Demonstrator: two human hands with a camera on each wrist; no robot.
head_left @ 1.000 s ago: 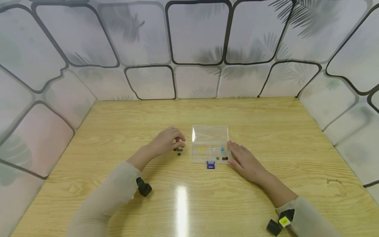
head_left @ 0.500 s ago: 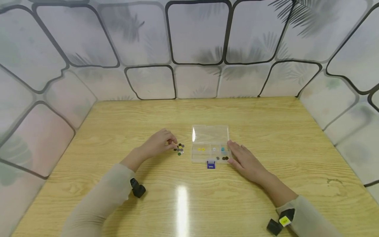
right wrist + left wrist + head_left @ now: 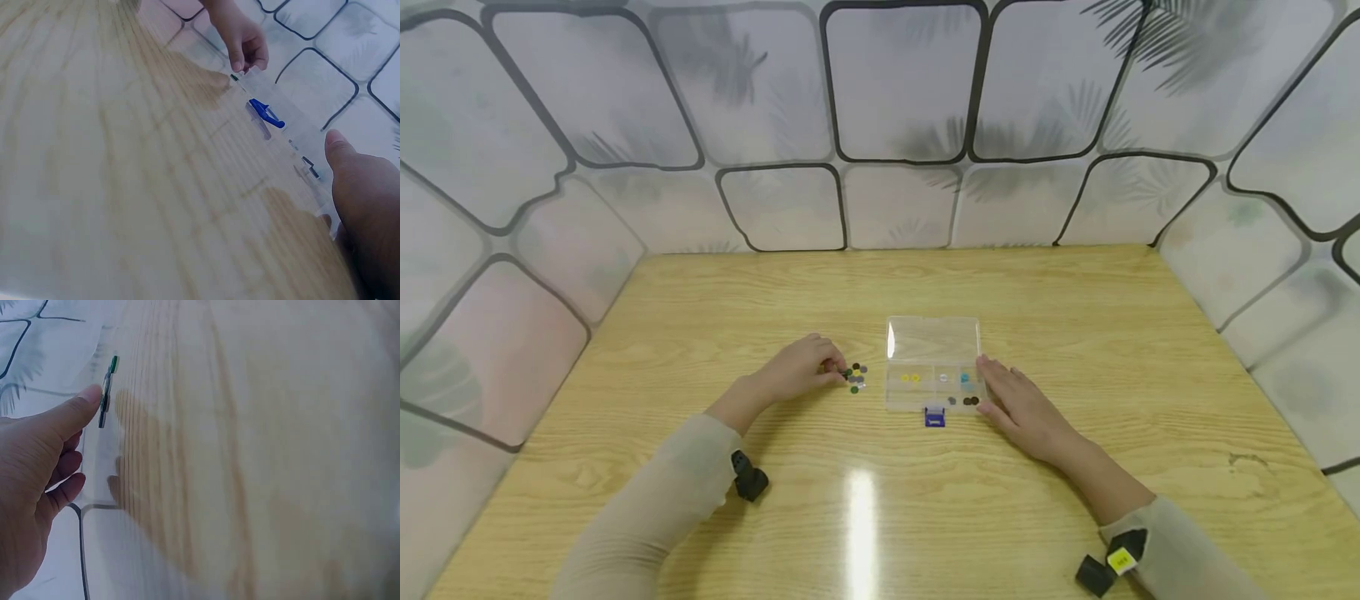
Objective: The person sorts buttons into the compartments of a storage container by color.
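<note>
Small flat button-like discs, green, grey, dark, yellow and clear, lie in a loose cluster on the table. At the cluster's left edge is my left hand, thumb and fingertips close together. In the left wrist view the thumb overlaps the discs; I cannot tell whether a disc is pinched. A clear compartment box stands with its lid raised behind it. Yellow, clear, blue, grey and dark discs sit in its compartments. My right hand rests against its right side, fingers fairly straight.
A blue clasp sticks out from the box's front edge. The wood table is bordered by patterned panels at the back and sides. Each wrist carries a small black camera, such as the left camera.
My left hand has drawn back left from over the disc cluster, exposing more of it, then its fingertips have closed in at the left edge. The right hand and box have stayed put.
</note>
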